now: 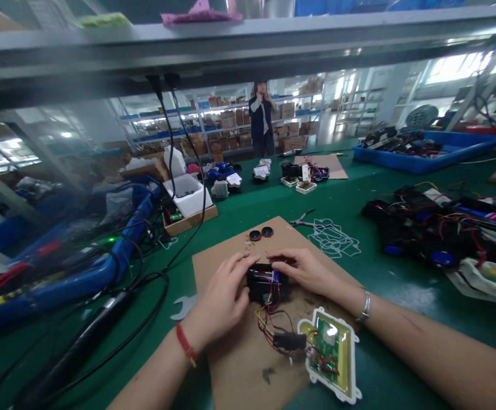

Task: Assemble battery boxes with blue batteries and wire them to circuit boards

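Note:
Both hands meet over a black boxy electronic unit [265, 282] with red and blue wires, and it sits on a brown cardboard sheet [239, 364]. My left hand [222, 299] grips its left side, and my right hand [303, 270] lies over its right side. Hands hide much of its top. Wires run from it to a black connector block [289, 341] and a green circuit board in a white housing [331, 353]. Two small black round discs [260, 232] lie on the cardboard above my hands. Small screws are scattered near them.
Pliers [303, 219] and a loose wire bundle [333, 239] lie beyond the cardboard, with a steel wrench [183, 306] at its left. Wired black assemblies [427, 228] crowd the green bench at right, beside a blue tray [422, 154]. Blue-framed equipment [60, 285] lies left. A person [261, 119] stands far ahead.

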Demonstrator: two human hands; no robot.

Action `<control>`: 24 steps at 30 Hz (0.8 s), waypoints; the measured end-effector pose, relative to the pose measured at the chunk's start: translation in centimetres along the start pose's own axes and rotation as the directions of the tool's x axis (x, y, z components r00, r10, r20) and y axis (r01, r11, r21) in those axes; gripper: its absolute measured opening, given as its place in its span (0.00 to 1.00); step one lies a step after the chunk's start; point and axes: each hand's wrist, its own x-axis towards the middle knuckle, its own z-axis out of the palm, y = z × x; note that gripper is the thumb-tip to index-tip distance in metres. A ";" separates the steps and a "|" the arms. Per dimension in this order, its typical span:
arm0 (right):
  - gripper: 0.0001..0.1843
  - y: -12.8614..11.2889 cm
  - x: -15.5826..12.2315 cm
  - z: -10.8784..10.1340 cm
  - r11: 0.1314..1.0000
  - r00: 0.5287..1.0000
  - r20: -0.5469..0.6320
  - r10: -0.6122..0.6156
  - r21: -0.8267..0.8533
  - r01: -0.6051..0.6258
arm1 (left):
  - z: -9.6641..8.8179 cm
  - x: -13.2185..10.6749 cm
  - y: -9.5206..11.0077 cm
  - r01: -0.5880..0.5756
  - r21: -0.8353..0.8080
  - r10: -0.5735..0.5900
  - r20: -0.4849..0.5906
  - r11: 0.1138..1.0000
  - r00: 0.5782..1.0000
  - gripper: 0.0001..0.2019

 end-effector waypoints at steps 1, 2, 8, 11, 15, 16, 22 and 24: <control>0.14 0.2 0.0 0.1 1.000 1.000 0.009 -0.005 0.028 0.005 | 0.4 0.0 0.1 -0.022 -0.033 0.023 0.040 0.999 0.999 0.31; 0.13 0.4 0.0 0.1 0.998 1.000 0.018 -0.006 0.055 0.005 | 0.7 0.0 0.0 -0.025 -0.061 0.029 0.070 0.998 0.997 0.33; 0.13 0.1 0.5 -0.9 0.999 0.998 -0.063 0.007 0.053 -0.003 | 2.5 -0.8 -0.6 0.062 -0.008 -0.063 -0.077 0.998 0.995 0.26; 0.13 -0.7 1.1 -2.7 0.998 0.988 -0.157 -0.003 0.059 0.012 | 3.2 -1.0 -0.7 0.056 0.074 -0.042 -0.185 0.996 0.982 0.19; 0.12 -2.6 -0.8 -5.6 0.998 0.992 -0.112 0.058 0.026 -0.055 | 4.0 -0.9 -0.6 0.018 0.050 -0.006 -0.236 0.999 0.972 0.12; 0.14 -3.1 -2.0 -6.1 0.997 0.996 -0.043 0.083 0.005 -0.083 | 4.2 -0.8 -0.6 0.009 0.041 0.000 -0.233 0.999 0.972 0.11; 0.33 -5.4 -10.6 -5.8 0.994 0.894 0.435 0.106 -0.083 -0.078 | 4.5 -0.4 -0.7 0.011 0.052 0.003 -0.258 0.999 0.966 0.11; 0.34 -5.6 -12.1 -4.2 0.987 0.936 0.326 0.133 -0.129 -0.095 | 4.7 -0.4 -0.8 0.030 0.066 -0.009 -0.297 0.997 0.955 0.11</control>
